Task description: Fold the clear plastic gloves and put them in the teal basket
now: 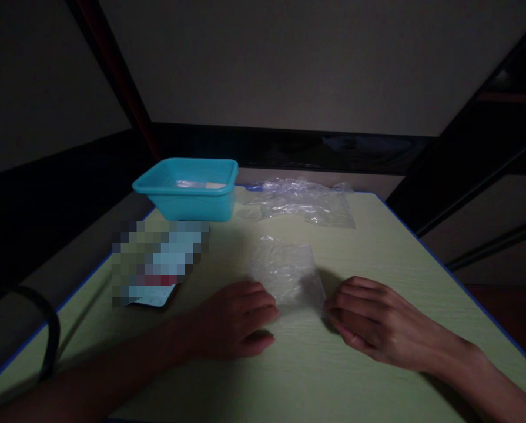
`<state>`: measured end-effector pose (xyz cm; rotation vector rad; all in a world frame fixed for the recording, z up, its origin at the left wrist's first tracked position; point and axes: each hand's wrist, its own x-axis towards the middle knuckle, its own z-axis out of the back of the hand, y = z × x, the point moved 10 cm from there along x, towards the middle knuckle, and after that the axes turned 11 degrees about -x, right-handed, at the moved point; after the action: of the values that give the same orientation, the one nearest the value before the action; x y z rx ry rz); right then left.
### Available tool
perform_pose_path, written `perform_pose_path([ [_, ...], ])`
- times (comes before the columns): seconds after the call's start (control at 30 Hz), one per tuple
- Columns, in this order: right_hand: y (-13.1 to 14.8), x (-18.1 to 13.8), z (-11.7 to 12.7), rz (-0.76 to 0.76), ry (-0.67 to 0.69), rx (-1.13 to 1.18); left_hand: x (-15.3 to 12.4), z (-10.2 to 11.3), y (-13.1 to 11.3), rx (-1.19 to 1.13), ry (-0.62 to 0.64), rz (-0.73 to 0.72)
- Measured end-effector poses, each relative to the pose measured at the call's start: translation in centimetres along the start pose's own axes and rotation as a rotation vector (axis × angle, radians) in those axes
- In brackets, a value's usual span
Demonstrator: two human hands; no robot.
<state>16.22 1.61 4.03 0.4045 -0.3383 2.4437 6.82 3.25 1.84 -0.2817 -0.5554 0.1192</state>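
Note:
A small clear plastic bag (284, 270) lies flat on the table in front of me. At its lower left, my left hand (240, 320) rests with the fingers bent and the thumb apart from them; nothing shows between them. The fingers of my right hand (368, 320) are closed together at the bag's lower right corner and appear to pinch its edge. Farther back is a crumpled heap of clear plastic bags (307, 202).
A turquoise plastic basin (192, 202) with pale items inside stands at the back left. In front of it lies a phone-like device (157, 294), mostly blurred out. A dark cable (53, 329) curves over the left side of the pale, blue-edged table (404, 258).

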Motion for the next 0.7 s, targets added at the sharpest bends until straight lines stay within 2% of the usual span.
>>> perform_pose_path([
  [0.13,-0.4,0.1,0.1,-0.029,-0.02,0.012,0.0,0.2,0.0,0.105,-0.056,0.024],
  [0.37,-0.7,-0.1,-0.2,-0.046,-0.027,0.07,0.1,-0.3,0.0,0.238,-0.012,0.058],
  [0.7,-1.9,-0.1,0.1,-0.114,-0.069,0.162,0.1,-0.1,0.2,0.291,-0.04,0.097],
])
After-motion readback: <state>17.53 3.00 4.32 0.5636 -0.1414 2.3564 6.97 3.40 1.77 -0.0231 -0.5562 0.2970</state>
